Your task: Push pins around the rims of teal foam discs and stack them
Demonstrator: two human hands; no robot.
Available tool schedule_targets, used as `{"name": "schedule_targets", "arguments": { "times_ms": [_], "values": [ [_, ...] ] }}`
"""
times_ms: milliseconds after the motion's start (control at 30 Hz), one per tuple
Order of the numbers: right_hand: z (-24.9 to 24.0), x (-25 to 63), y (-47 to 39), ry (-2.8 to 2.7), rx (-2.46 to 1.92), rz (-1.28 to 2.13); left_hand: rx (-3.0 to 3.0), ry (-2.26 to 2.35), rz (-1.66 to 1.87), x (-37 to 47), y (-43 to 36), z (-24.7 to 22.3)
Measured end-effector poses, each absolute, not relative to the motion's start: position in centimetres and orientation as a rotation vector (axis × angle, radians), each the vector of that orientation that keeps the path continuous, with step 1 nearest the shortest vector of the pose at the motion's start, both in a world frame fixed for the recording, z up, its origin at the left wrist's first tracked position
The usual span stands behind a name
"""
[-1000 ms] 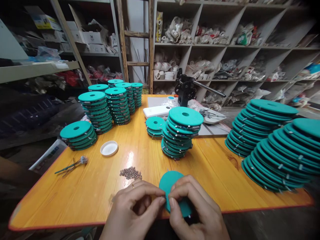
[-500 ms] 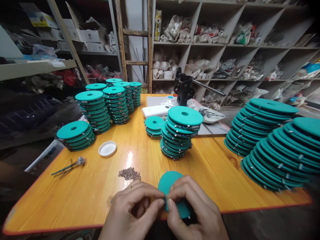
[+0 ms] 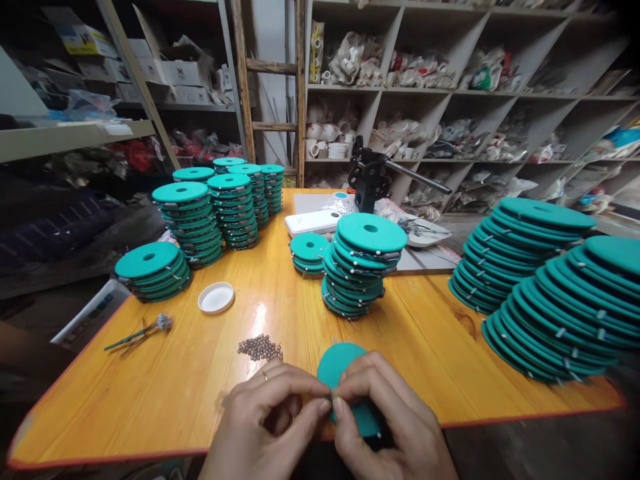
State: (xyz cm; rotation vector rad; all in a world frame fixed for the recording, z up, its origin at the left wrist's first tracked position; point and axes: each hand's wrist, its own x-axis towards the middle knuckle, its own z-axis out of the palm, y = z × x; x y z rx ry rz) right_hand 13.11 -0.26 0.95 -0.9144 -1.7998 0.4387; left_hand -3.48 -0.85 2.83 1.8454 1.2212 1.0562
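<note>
My left hand (image 3: 273, 420) is closed in a pinch, thumb against index finger, with a gold ring on one finger. At its fingertips shows a tiny dark piece, too small to name. Touching those fingertips, my right hand (image 3: 393, 420) pinches too; what it holds is hidden. Beneath and behind both hands lies a green foam line spool (image 3: 341, 362), partly covered by the right hand. A small pile of dark brown round beads (image 3: 260, 347) lies on the table just beyond my left hand.
Green spools stand in stacks at the centre (image 3: 371, 233), left (image 3: 181, 193) and right (image 3: 540, 213). On the wooden table (image 3: 165, 387) are a white lid (image 3: 216, 298) and a bundle of wire pieces (image 3: 145, 331). A black metal tool with a rod (image 3: 367, 180) stands behind.
</note>
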Motion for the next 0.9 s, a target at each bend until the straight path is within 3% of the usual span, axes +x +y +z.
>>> {"name": "schedule_targets", "arguments": {
  "times_ms": [267, 567, 900],
  "values": [
    [2.4, 14.0, -0.5, -1.907, -0.892, 0.557, 1.71, 1.19, 1.24, -3.3, -1.2, 2.5],
    [2.9, 14.6, -0.4, -2.017, -0.826, 0.594, 1.723, 1.099, 1.11, -3.7, -1.3, 2.1],
    [1.6, 16.3, -1.7, -2.13, -1.034, 0.081, 1.922, 1.075, 0.961, -4.6, -2.2, 3.6]
  ]
}}
